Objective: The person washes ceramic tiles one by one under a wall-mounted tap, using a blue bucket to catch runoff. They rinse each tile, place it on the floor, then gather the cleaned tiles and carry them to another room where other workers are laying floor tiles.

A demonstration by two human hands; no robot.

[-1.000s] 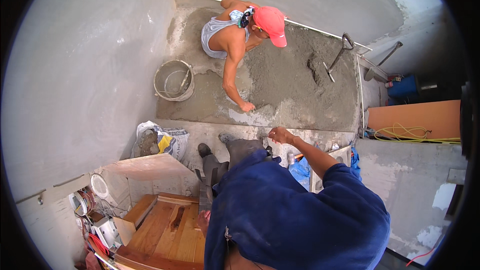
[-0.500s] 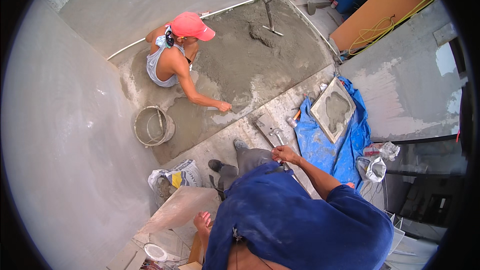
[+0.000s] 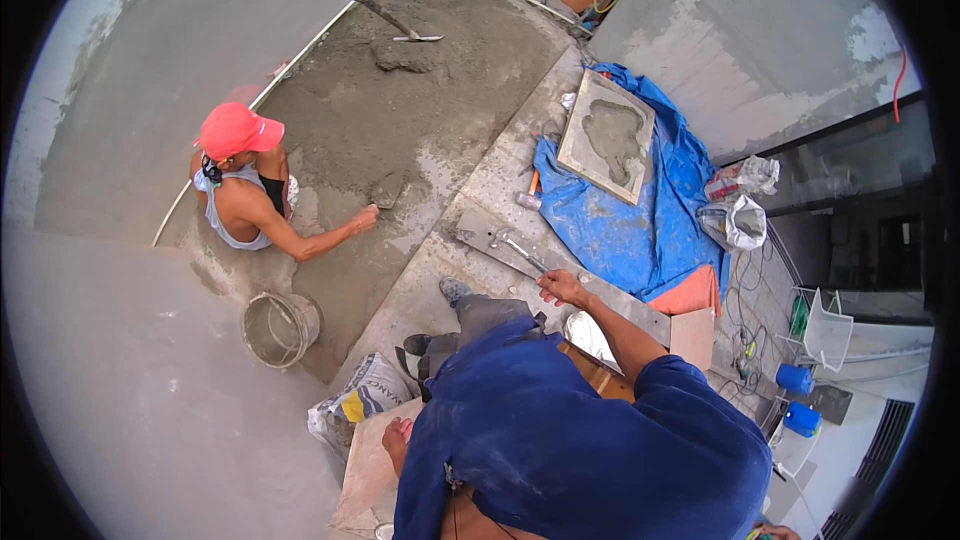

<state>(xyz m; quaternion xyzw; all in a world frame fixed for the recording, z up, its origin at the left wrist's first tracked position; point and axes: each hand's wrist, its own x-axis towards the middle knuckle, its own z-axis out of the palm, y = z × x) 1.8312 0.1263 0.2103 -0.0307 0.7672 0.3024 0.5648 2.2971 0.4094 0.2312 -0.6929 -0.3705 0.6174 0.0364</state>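
My right hand (image 3: pixel 564 287) is closed round the handle end of a claw hammer (image 3: pixel 524 255). Its metal head lies over a grey, cement-stained plank (image 3: pixel 478 230) on the floor. Low on my left side, my left hand (image 3: pixel 398 436) hangs by the edge of a pale tile (image 3: pixel 372 468). Its fingers look slightly apart, and partly hidden by my blue shirt. A co-worker in a red cap (image 3: pixel 240 130) squats on the left and works a trowel (image 3: pixel 388 189) over wet mortar (image 3: pixel 440 70).
A mortar bucket (image 3: pixel 281 330) stands near the co-worker, with an open sack (image 3: pixel 362 392) closer to me. On the right, a framed slab (image 3: pixel 606 136) and a mallet (image 3: pixel 529 199) lie on a blue tarp (image 3: pixel 630 240). A shovel (image 3: pixel 380 8) stands in the mortar. White bags (image 3: pixel 738 224) sit by the wall.
My view has swung to the right, so the scene sits further left. My right hand stays on the hammer, which has turned in view. The co-worker's trowel has moved over the mortar.
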